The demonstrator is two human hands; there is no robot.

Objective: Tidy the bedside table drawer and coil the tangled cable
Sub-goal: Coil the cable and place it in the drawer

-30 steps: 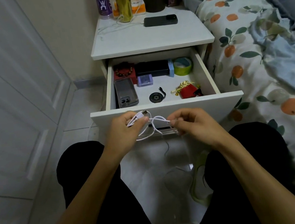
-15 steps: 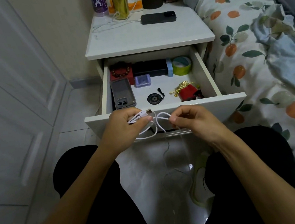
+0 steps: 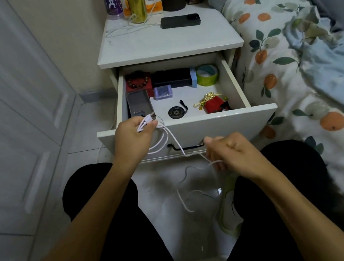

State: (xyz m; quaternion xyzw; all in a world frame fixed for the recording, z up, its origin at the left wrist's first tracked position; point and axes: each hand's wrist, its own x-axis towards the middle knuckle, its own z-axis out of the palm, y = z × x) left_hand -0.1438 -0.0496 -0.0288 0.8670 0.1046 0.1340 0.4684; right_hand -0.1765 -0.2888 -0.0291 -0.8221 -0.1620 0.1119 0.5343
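- Here, at centre frame before the open drawer [image 3: 188, 128], the left hand [image 3: 133, 139] grips the cable [image 3: 173, 138] coils.
- The right hand [image 3: 231, 153] pinches the slack; looping it comes next, likely.

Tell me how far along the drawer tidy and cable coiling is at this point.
Done: the drawer is open, its items lying apart. In hand: the left hand holds the white cable at its plug end with a couple of loops; the right hand pinches the loose run. Left: the tail dangling toward the floor needs coiling and stowing.
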